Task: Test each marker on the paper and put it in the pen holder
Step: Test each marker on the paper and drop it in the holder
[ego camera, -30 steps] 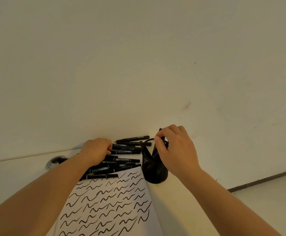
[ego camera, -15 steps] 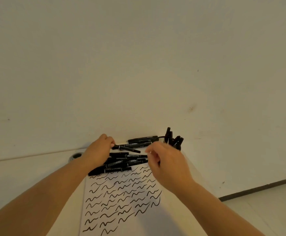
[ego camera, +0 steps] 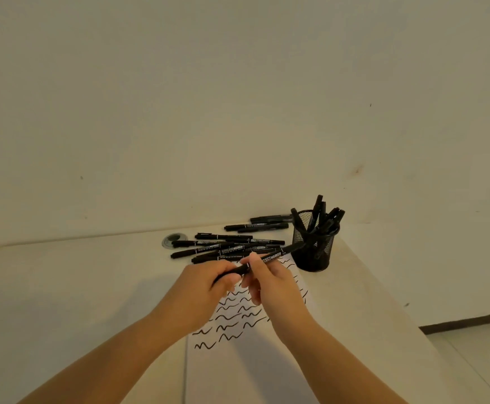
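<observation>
Both hands hold one black marker (ego camera: pixel 276 254) above the paper. My left hand (ego camera: pixel 209 282) grips its near end and my right hand (ego camera: pixel 270 279) pinches its barrel just beside it. The marker's far end points toward the black mesh pen holder (ego camera: pixel 313 247), which stands at the right with several markers in it. The white paper (ego camera: pixel 238 345) lies under my hands, covered with black squiggles. A pile of several black markers (ego camera: pixel 223 246) lies on the table beyond the paper.
The white table (ego camera: pixel 77 287) meets a plain wall at the back, and its right edge (ego camera: pixel 383 290) drops to the floor. A round cable grommet (ego camera: pixel 174 239) sits left of the marker pile. A few more markers (ego camera: pixel 258 225) lie behind the pile.
My left hand lifted one marker out of the pile and drew it toward me. My right hand left the pen holder and came over to grip the same marker.
</observation>
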### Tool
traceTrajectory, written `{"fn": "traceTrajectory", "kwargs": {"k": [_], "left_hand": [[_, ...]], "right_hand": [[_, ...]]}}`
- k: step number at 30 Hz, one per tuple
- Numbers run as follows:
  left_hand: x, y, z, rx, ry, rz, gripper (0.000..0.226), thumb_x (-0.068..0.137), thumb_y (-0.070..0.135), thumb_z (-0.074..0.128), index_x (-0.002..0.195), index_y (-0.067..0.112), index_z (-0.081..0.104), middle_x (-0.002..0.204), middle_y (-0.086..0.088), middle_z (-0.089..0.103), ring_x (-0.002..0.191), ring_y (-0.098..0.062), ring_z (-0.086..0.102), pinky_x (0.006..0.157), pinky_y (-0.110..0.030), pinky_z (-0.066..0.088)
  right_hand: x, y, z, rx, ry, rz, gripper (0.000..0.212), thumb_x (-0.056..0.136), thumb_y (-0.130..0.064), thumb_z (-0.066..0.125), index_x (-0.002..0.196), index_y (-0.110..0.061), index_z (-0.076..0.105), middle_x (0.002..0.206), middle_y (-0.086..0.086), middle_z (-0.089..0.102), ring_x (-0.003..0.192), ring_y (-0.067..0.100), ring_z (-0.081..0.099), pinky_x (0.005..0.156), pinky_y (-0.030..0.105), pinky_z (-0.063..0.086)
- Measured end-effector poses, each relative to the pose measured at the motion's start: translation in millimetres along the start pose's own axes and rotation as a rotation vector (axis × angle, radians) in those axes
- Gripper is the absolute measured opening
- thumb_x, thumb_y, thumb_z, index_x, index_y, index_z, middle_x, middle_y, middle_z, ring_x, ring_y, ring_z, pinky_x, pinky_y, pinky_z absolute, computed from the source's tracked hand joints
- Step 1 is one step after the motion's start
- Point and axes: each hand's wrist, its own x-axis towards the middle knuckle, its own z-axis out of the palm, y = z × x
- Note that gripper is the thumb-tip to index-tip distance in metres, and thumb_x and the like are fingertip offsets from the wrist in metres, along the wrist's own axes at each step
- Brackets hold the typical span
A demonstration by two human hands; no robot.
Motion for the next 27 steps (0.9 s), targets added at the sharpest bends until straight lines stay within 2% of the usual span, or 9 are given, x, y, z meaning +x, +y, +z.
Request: {"fn": "traceTrajectory", "kwargs": {"k": [3, 6, 9, 12, 15, 17, 20, 24, 27], "left_hand": [[-13.3, -1.5, 8.2, 0.172, 0.053, 0.030, 0.018, 0.093, 0.038, 0.042, 0.091, 0.031, 0.058, 0.072, 0.014, 0.058, 0.066, -0.002, 0.054, 0.057, -0.016, 0.038], [-28.3, -12.2, 17.0, 0.382, 0.142, 0.055, 0.023, 0.094, 0.042, 0.038, 0.100, 0.029, 0.056, 0.086, 0.015, 0.058, 0.075, -0.008, 0.056, 0.064, -0.022, 0.042], [-41.7, -33.9, 10.6, 0.348, 0.174, -0.016, 0.018, 0.092, 0.042, 0.040, 0.092, 0.031, 0.055, 0.080, 0.015, 0.058, 0.068, -0.006, 0.055, 0.058, -0.019, 0.038], [-45.4, -53.1, 4.1, 0.094, 0.130, -0.126, 0.020, 0.092, 0.035, 0.045, 0.072, 0.034, 0.048, 0.065, 0.011, 0.060, 0.064, -0.008, 0.058, 0.061, -0.025, 0.045], [-42.0, -52.5, 14.0, -0.129, 0.034, -0.155, 0.023, 0.095, 0.027, 0.043, 0.075, 0.029, 0.055, 0.072, 0.015, 0.068, 0.071, 0.000, 0.062, 0.066, -0.020, 0.044], [-39.1, -49.5, 24.4, -0.167, -0.036, -0.129, 0.021, 0.096, 0.028, 0.040, 0.081, 0.029, 0.055, 0.080, 0.019, 0.069, 0.080, 0.009, 0.061, 0.072, -0.015, 0.044], [-35.3, -52.4, 35.2, -0.168, -0.063, -0.118, 0.020, 0.096, 0.029, 0.039, 0.085, 0.029, 0.055, 0.088, 0.019, 0.069, 0.087, 0.008, 0.061, 0.080, -0.020, 0.047], [-36.9, -60.5, 38.9, -0.231, -0.038, -0.107, 0.024, 0.096, 0.028, 0.039, 0.080, 0.036, 0.054, 0.090, 0.020, 0.069, 0.089, 0.009, 0.061, 0.078, -0.016, 0.047], [-37.7, -63.2, 40.7, -0.231, -0.016, -0.097, 0.026, 0.096, 0.029, 0.039, 0.076, 0.039, 0.052, 0.090, 0.022, 0.069, 0.090, 0.008, 0.061, 0.079, -0.018, 0.048]], "right_hand": [[-10.7, 7.8, 8.6, -0.041, 0.036, 0.008, 0.030, 0.092, -0.033, 0.047, 0.071, -0.020, 0.064, 0.047, -0.007, 0.057, 0.044, 0.001, 0.045, 0.044, 0.014, 0.037], [-7.2, 11.6, 2.2, 0.005, 0.245, 0.076, 0.029, 0.092, -0.033, 0.047, 0.071, -0.016, 0.058, 0.052, -0.005, 0.051, 0.048, 0.007, 0.043, 0.046, 0.020, 0.035], [-5.1, 10.3, -27.4, -0.062, 0.400, -0.017, 0.029, 0.091, -0.033, 0.049, 0.071, -0.013, 0.056, 0.055, -0.002, 0.053, 0.047, 0.007, 0.045, 0.044, 0.020, 0.036], [-13.0, 18.6, -38.8, -0.301, 0.252, -0.094, 0.022, 0.087, -0.034, 0.056, 0.072, -0.019, 0.061, 0.049, -0.005, 0.062, 0.044, -0.002, 0.054, 0.044, 0.012, 0.042], [-14.6, 31.1, -34.6, -0.444, 0.133, -0.053, 0.015, 0.083, -0.031, 0.061, 0.070, -0.022, 0.062, 0.051, -0.007, 0.065, 0.048, 0.000, 0.057, 0.057, 0.020, 0.047], [-16.1, 37.0, -31.2, -0.380, 0.071, -0.044, 0.014, 0.082, -0.022, 0.060, 0.069, -0.020, 0.061, 0.051, -0.004, 0.065, 0.048, 0.001, 0.056, 0.057, 0.021, 0.045], [-23.2, 47.8, -28.2, -0.345, 0.016, -0.079, 0.015, 0.082, -0.013, 0.057, 0.068, -0.020, 0.058, 0.051, -0.002, 0.064, 0.048, 0.002, 0.057, 0.052, 0.012, 0.042], [-22.9, 55.1, -34.1, -0.371, 0.111, -0.106, 0.019, 0.079, -0.010, 0.057, 0.063, -0.020, 0.055, 0.048, -0.001, 0.062, 0.045, 0.001, 0.052, 0.047, 0.011, 0.039], [-22.9, 54.4, -33.1, -0.394, 0.061, -0.130, 0.019, 0.080, -0.011, 0.057, 0.063, -0.020, 0.055, 0.050, 0.001, 0.062, 0.047, 0.002, 0.052, 0.049, 0.013, 0.042]]}}
